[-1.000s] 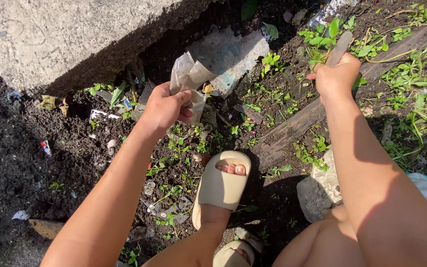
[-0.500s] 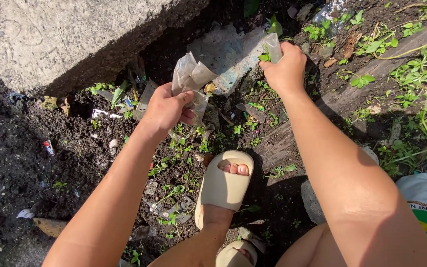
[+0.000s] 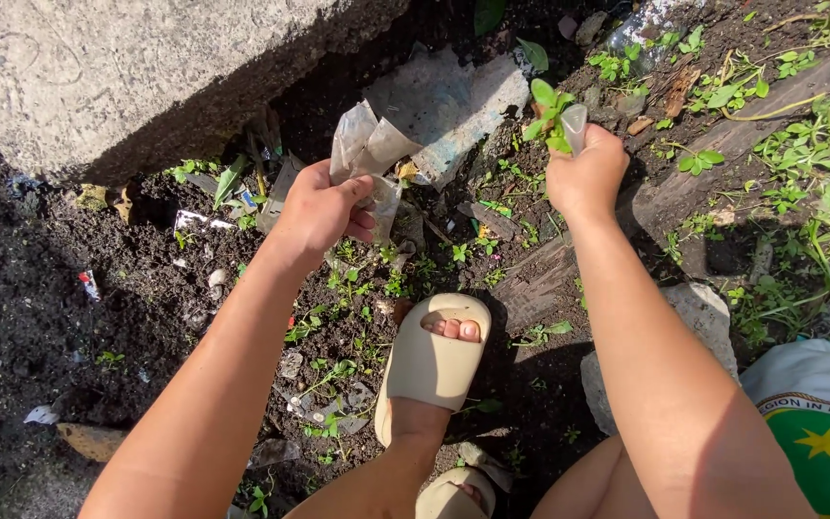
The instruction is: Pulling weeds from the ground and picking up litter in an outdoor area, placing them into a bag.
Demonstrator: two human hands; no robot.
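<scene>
Left hand (image 3: 317,210) is closed in a loose fist around a bunch of crumpled clear plastic wrappers (image 3: 369,144); the thumb pins them against the curled fingers, so the bundle stands up out of the grip and fans open above the knuckles. Holding it high keeps the loose ends off the wet dark soil (image 3: 146,288). Right hand (image 3: 583,175) is also closed, gripping a small green weed (image 3: 549,115) together with a pale, translucent scrap (image 3: 574,123); the leaves poke out above the fist, and the roots, if any came away, are hidden inside it. The hand hovers above the ground beside a weathered wooden plank (image 3: 646,207) that runs diagonally across the bed. Between the two hands lies a flattened sheet of dirty plastic (image 3: 453,96), partly pressed into the earth at the foot of a concrete slab (image 3: 146,67), whose shadow covers the upper edge of the soil. More small weeds (image 3: 367,279) grow scattered below the left hand, and denser growth (image 3: 799,154) lies right of the plank. Bits of litter (image 3: 194,221) dot the soil to the left. A beige slide sandal (image 3: 431,365) with toes showing is planted just below the hands, steadying a crouch. A grey stone (image 3: 694,322) sits beside the right forearm.
</scene>
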